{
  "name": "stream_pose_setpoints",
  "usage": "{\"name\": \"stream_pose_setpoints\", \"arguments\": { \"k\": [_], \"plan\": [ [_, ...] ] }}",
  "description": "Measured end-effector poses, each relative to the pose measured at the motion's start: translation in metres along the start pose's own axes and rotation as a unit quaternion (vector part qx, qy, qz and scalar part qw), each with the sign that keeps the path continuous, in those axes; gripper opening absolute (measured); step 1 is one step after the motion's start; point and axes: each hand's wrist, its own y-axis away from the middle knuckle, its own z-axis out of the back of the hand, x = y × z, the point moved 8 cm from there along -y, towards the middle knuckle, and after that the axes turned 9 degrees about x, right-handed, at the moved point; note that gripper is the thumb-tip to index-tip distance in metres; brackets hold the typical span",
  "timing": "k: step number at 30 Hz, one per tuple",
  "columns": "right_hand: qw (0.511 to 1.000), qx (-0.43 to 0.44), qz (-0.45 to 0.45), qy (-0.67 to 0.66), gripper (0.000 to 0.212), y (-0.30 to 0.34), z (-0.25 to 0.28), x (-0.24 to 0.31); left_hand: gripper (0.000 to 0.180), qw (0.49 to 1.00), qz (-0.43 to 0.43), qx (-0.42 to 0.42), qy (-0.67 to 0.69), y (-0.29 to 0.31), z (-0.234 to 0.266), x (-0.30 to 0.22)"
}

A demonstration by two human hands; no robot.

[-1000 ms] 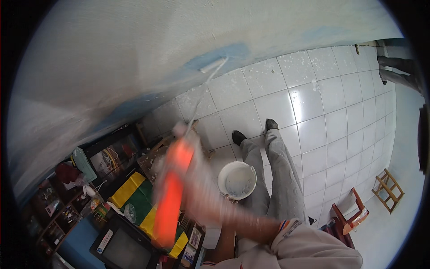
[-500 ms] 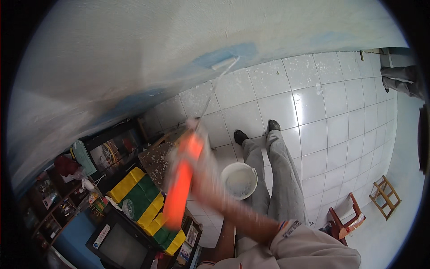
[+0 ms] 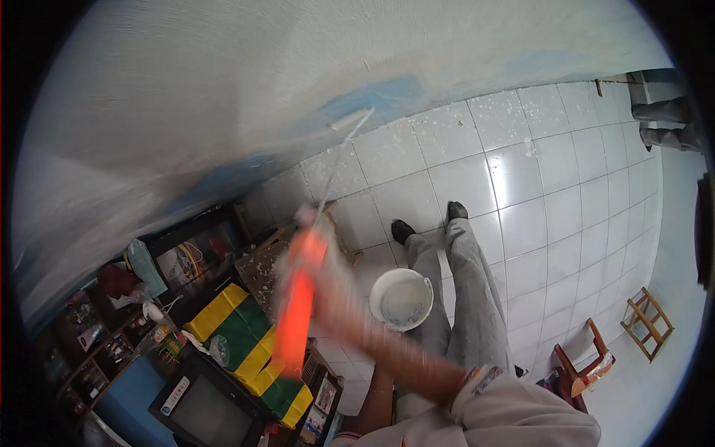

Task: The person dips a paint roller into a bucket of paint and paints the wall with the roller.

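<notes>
My right hand (image 3: pixel 316 287), blurred by motion, is closed around the orange handle of a paint roller (image 3: pixel 296 320). The roller's thin metal rod runs up to a white roller head (image 3: pixel 351 119), which lies against the wall (image 3: pixel 223 97) beside a blue patch. A white bucket (image 3: pixel 380 319) with pale, wet-looking contents is in front of my legs, below the roller. My left forearm (image 3: pixel 375 402) reaches up toward the bucket from the lower edge. Its hand is hidden behind my right forearm, so its grip cannot be seen.
White floor tiles (image 3: pixel 521 179) carry paint spatters along the wall. At left stand a television (image 3: pixel 205 410), a green-and-yellow cloth (image 3: pixel 238 328) and cluttered shelves (image 3: pixel 89 335). A red chair (image 3: pixel 585 365) and wooden stool (image 3: pixel 648 325) stand at right. Another person's legs (image 3: pixel 670 123) show far right.
The roller head has moved left and slightly down along the wall, and the right hand has shifted a little with it. The bucket sits almost where it was in the picture.
</notes>
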Motion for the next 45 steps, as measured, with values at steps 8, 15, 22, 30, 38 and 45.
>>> {"name": "stream_pose_setpoints", "arguments": {
  "k": [8, 15, 22, 30, 38, 45],
  "plan": [
    [0.654, -0.295, -0.035, 0.695, 0.04, 0.005, 0.267, 0.129, 0.012, 0.997, 0.047, -0.06, 0.023, 0.083, -0.182, 0.093],
    [0.86, -0.323, -0.13, 0.373, 0.028, 0.087, 0.379, 0.145, 0.017, 0.992, 0.097, -0.082, 0.011, 0.065, -0.175, 0.113],
    [0.926, -0.261, -0.08, 0.26, 0.016, 0.025, 0.35, 0.123, 0.019, 0.991, 0.097, -0.094, 0.016, 0.066, -0.159, 0.119],
    [0.978, -0.18, -0.045, 0.098, 0.013, -0.078, 0.372, 0.166, 0.018, 0.994, 0.093, -0.058, 0.017, 0.06, -0.204, 0.12],
    [0.94, -0.208, -0.064, 0.261, 0.021, 0.084, 0.06, 0.019, 0.017, 0.99, 0.084, -0.102, 0.038, 0.069, -0.133, 0.099],
    [0.968, -0.179, -0.017, 0.175, 0.008, -0.055, 0.23, 0.138, 0.017, 0.997, 0.038, -0.048, 0.037, 0.058, -0.174, 0.06]
  ]
}}
